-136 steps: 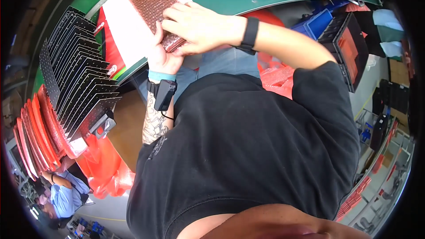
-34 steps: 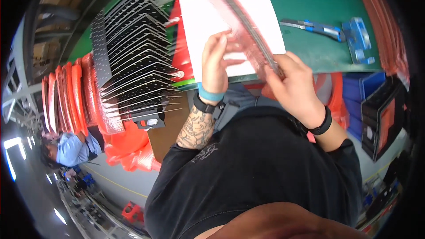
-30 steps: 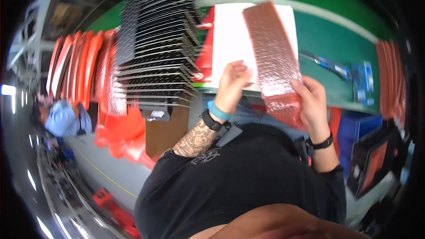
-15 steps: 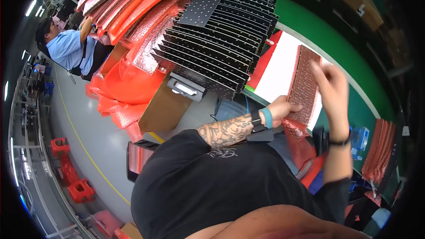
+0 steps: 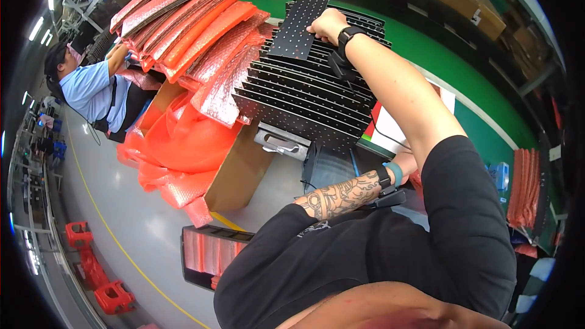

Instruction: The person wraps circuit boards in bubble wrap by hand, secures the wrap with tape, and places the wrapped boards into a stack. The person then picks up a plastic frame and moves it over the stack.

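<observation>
1. Grey factory floor (image 5: 122, 207) fills the lower left, with a yellow line across it and red crates (image 5: 91, 262) near that edge; a green desk (image 5: 463, 79) curves along the upper right.
2. At the left end of the desk stands a row of black panels (image 5: 304, 103), dotted with small holes, leaning one behind another like files. Their long edges run from lower left to upper right, and their faces tilt up toward the far wall.
3. Left of the row, a stack of red bubble-wrap sleeves (image 5: 195, 30) leans over a cardboard box (image 5: 237, 170) lined with orange plastic.
4. Another person in a blue shirt (image 5: 91, 91) works at the far left, beyond the box.
5. The right hand (image 5: 327, 24) reaches across to the far end of the row, fingers curled over the top corner of the rearmost black panel (image 5: 298, 27). That panel stands higher than the others, its long axis pointing up and slightly right.
6. The left hand is hidden behind the right arm near the white sheet (image 5: 396, 137) at the desk's near edge; only the tattooed forearm and blue wristband (image 5: 396, 173) show, so I cannot tell its grip.
7. The desk's right end is squeezed by the lens; red sleeves (image 5: 524, 189) there are hard to make out.
</observation>
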`<state>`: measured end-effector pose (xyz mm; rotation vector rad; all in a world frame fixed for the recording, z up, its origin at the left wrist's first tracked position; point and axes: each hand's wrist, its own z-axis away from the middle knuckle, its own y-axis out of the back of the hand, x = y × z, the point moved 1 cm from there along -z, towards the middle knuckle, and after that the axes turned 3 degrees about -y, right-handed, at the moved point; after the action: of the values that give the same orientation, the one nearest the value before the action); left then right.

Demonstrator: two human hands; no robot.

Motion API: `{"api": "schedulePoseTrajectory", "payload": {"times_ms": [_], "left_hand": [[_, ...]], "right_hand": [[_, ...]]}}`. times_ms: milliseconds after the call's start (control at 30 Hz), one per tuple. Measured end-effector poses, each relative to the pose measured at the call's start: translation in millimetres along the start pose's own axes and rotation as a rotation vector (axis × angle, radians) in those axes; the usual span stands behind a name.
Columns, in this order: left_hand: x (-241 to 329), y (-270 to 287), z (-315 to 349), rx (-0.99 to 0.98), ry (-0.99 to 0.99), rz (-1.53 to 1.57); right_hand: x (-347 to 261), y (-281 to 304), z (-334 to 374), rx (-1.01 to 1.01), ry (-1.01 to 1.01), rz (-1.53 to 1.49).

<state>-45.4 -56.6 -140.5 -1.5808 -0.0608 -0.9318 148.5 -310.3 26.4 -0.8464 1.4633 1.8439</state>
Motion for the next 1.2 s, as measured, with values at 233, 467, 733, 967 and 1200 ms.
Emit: {"api": "schedulePoseTrajectory", "payload": {"times_ms": [233,467,733,967,1200], "left_hand": [[-6.9,-22.4,-5.7,-0.08,-0.055,-0.202],[2.5,5.5,-12.0,0.267,-0.075,-0.337],[5.7,-12.2,0.5,0.225,0.024,-0.017],[11.8,-16.0,6.1,0.245,-0.026,0.017],[8.6,-17.4,1.5,0.263,-0.055,-0.038]], "right_hand": [[39.8,53.4,-70.4,-0.031,0.384,0.16],[54.8,234.0,123.5,-0.179,0.152,-0.376],[268.7,311.2,297.9,0.003,-0.298,-0.499],[339.6,221.6,234.1,0.027,-0.299,-0.585],[335.3,216.9,222.6,0.014,-0.307,-0.43]]}}
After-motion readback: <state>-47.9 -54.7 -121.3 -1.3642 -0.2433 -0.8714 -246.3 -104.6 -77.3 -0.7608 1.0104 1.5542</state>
